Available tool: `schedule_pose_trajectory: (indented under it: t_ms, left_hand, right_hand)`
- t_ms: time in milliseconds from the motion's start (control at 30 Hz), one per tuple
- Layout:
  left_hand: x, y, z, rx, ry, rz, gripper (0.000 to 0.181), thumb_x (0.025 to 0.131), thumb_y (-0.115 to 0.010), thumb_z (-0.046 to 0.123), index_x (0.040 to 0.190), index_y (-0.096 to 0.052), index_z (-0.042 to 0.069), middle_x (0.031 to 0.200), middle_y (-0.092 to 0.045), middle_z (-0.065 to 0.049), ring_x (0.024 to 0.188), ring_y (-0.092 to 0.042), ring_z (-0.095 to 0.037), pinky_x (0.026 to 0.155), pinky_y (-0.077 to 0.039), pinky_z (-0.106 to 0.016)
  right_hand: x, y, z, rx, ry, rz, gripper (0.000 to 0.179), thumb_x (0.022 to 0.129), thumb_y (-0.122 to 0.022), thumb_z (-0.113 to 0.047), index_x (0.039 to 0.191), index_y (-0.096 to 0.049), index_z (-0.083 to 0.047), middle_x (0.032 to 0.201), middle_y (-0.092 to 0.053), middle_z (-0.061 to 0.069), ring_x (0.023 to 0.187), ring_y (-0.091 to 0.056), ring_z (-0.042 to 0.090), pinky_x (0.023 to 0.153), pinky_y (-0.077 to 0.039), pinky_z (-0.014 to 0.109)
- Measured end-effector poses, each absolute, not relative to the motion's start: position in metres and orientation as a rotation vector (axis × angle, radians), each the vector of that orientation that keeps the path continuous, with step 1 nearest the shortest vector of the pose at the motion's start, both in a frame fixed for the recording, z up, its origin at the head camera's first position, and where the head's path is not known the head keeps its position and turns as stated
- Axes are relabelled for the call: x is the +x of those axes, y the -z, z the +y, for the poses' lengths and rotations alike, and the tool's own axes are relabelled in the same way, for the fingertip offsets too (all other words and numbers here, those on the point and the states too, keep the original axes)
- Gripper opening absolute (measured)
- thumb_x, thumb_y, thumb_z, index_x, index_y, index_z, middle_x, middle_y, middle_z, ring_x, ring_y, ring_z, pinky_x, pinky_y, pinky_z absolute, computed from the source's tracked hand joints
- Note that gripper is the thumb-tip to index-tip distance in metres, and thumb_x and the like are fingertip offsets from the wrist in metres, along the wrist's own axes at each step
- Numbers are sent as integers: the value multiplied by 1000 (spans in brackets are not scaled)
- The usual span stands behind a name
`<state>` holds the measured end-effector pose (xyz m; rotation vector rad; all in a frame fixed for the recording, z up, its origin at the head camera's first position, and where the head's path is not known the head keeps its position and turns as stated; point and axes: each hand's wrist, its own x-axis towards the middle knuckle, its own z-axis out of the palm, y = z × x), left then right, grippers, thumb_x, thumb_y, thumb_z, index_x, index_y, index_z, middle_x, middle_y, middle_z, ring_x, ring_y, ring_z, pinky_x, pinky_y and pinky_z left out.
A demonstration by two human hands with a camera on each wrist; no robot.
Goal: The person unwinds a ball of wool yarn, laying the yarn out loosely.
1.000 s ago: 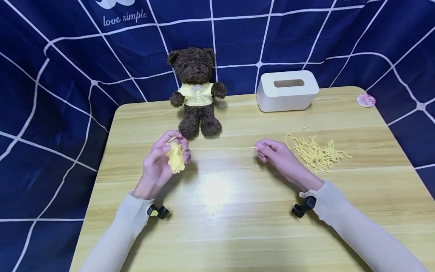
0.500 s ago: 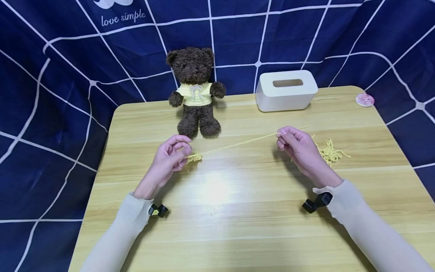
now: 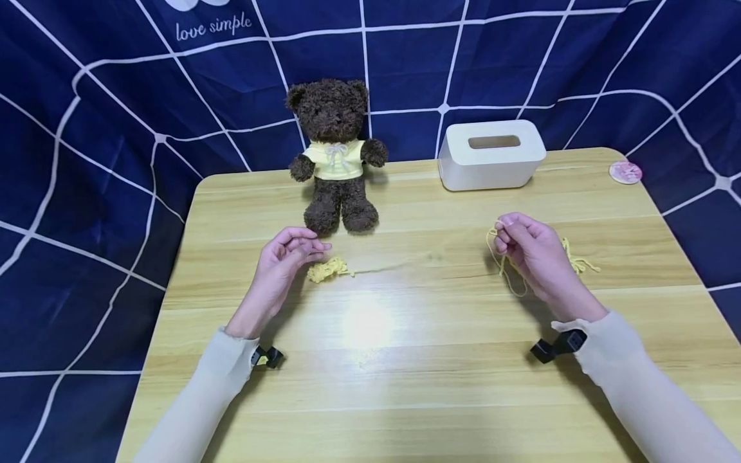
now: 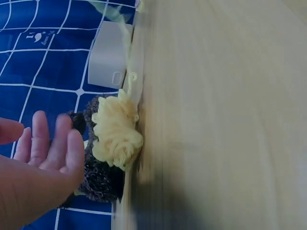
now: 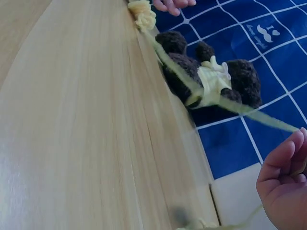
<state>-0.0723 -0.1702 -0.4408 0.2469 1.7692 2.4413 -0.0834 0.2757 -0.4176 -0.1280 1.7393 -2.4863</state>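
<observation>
pale wood-grain table (image 3: 405, 379), round-cornered along its far edge | white-gridded navy cloth (image 3: 411, 71) hangs behind it and to both sides | white lettering (image 3: 213, 27), upper left, reads "love simple" | bright glare (image 3: 368, 325) on the tabletop

The blue cloth (image 3: 408, 71) reads "love simple" (image 3: 213, 27).

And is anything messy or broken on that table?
One messy bit: loose yellow yarn lies in squiggly strands on the table, partly hidden by the right hand. It looks untidy compared with the yellow clump near the left hand. I see nothing broken.
</observation>
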Motion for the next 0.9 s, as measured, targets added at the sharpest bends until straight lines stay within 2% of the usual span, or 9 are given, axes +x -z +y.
schedule_pose_trajectory:
  t_ms: [167, 267, 467, 600, 767, 833, 900]
  left_hand:
    - [-74, 443, -175, 216, -2066, 2029, 38, 100, -64, -11, 138, -59, -9, 136, -66, -24, 126, -61, -42, 107, -57, -37]
    - [-77, 446, -174, 284, -1816, 2145, 48, 96, -73, -7, 142, -60, -6, 142, -61, -26, 128, -57, -42, 106, -52, -36]
    - [-81, 449, -163, 376, -1533, 2306, 56, 90, -83, -5, 142, -64, -1, 130, -63, -20, 107, -56, -35, 91, -50, -40]
    - [-83, 449, -156, 426, -1331, 2447, 56, 91, -84, -1, 144, -66, 6, 117, -64, -13, 95, -56, -27, 82, -51, -39]
    - [-86, 452, -153, 420, -1250, 2487, 43, 95, -82, 4, 135, -71, 10, 95, -54, -6, 81, -49, -22, 72, -44, -37]
    - [-87, 453, -153, 402, -1323, 2436, 36, 96, -81, 3, 130, -70, 7, 93, -53, -6, 81, -50, -21, 71, -45, -34]
    - [-87, 453, -154, 378, -1438, 2365, 32, 97, -79, 1, 127, -69, 4, 96, -56, -7, 82, -55, -20, 69, -50, -29]
  right_hand:
    - [-81, 417, 281, -121, 2523, 1710, 20, 114, -56, -5, 103, -70, 4, 87, -62, 5, 76, -60, 15, 67, -56, 23]
    - [-80, 417, 283, -109, 2535, 1695, 20, 114, -56, -5, 102, -69, 4, 85, -61, 5, 75, -60, 16, 66, -55, 23]
    - [-80, 418, 284, -98, 2516, 1717, 20, 115, -57, -8, 102, -68, 4, 85, -60, 4, 75, -60, 14, 66, -55, 22]
    - [-80, 420, 284, -100, 2524, 1700, 20, 115, -57, -8, 102, -67, 4, 85, -59, 4, 75, -60, 15, 66, -55, 22]
    - [-81, 420, 287, -96, 2534, 1666, 20, 114, -58, -8, 103, -67, 5, 86, -60, 5, 76, -60, 15, 66, -56, 23]
    - [-81, 419, 288, -89, 2545, 1646, 19, 114, -58, -8, 103, -68, 4, 86, -60, 6, 76, -61, 15, 67, -57, 23]
    - [-81, 418, 291, -81, 2560, 1627, 18, 114, -58, -7, 103, -68, 3, 86, -61, 6, 77, -61, 15, 68, -58, 23]
